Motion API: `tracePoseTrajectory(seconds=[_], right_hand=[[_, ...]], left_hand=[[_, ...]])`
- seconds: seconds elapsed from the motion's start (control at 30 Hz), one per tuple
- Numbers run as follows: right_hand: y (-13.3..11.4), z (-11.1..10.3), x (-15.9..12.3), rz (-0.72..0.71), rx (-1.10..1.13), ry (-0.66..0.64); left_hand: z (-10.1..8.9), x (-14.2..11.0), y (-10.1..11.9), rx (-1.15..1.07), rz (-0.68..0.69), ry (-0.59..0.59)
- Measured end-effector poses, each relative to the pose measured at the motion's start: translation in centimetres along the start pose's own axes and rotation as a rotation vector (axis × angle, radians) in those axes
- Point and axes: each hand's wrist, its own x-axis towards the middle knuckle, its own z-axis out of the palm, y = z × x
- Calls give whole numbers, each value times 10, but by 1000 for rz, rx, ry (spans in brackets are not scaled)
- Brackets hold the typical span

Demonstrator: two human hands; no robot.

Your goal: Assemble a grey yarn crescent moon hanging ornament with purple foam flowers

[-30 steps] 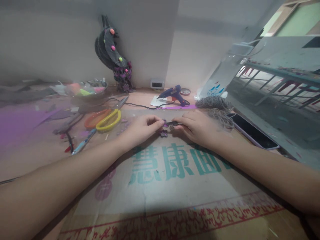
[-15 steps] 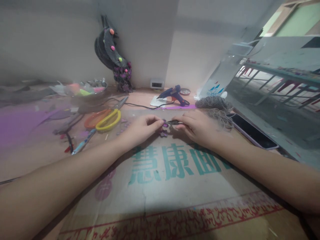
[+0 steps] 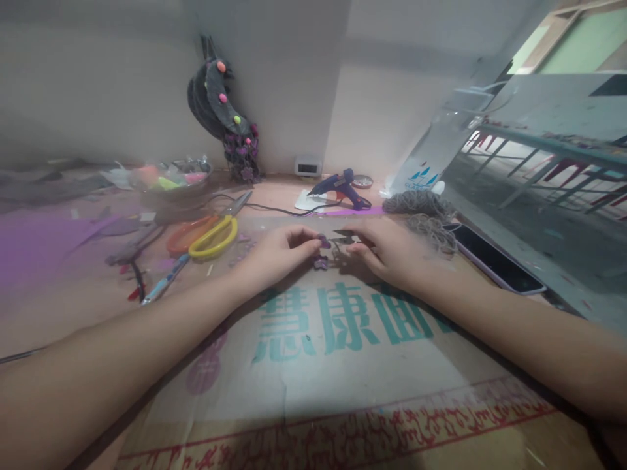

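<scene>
My left hand [image 3: 294,245] is closed, thumb and forefinger pinching a small purple-and-grey flower piece [image 3: 324,241]. Just below it, a second purple flower [image 3: 321,262] lies at the cardboard; whether the two are joined I cannot tell. Closed around small dark snips [image 3: 345,232], my right hand [image 3: 379,247] faces the left one. The snips' pointed blades are spread apart, a short gap from the pinched flower, and their handles are mostly hidden in the palm.
Printed cardboard [image 3: 304,391] covers the front. Left are yellow-and-orange scissors [image 3: 213,238], a blue pen [image 3: 164,281] and a bowl [image 3: 171,186]. A glue gun [image 3: 340,186] and its cord lie behind my hands. Grey yarn [image 3: 421,203] and a phone [image 3: 497,258] sit right.
The snips' blades have come apart and moved back slightly from the flower in my left hand. Both hands stay in nearly the same place.
</scene>
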Motion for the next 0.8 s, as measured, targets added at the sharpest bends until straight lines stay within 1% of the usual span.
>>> tracePoseTrajectory(seconds=[0.07, 0.17, 0.3, 0.37, 0.43, 0.5, 0.53, 0.6, 0.63, 0.73, 0.8], right_hand=[[-2, 1, 0, 90, 91, 33], [-4, 5, -1, 171, 223, 34], [-7, 8, -3, 181, 260, -12], [-8, 7, -4, 168, 268, -21], [-10, 5, -4, 169, 333, -40], [-13, 2, -1, 250, 474, -88], [-15, 1, 0, 323, 562, -125], [-17, -1, 4, 481, 718, -208], [-18, -1, 5, 538, 771, -241], [-18, 0, 7, 616, 835, -275], [-18, 2, 6, 604, 861, -257]], left_hand=[[1, -1, 0, -7, 11, 11], [1, -4, 2, 85, 105, 30], [0, -11, 8, 295, 231, 71], [0, -13, 9, 352, 260, 91], [0, -13, 8, 380, 270, 100], [2, -13, 6, 395, 301, 111], [3, -13, 5, 410, 332, 113], [4, -13, 3, 487, 434, 137], [4, -14, 3, 533, 479, 146], [4, -15, 3, 624, 599, 143], [4, -16, 4, 676, 661, 120]])
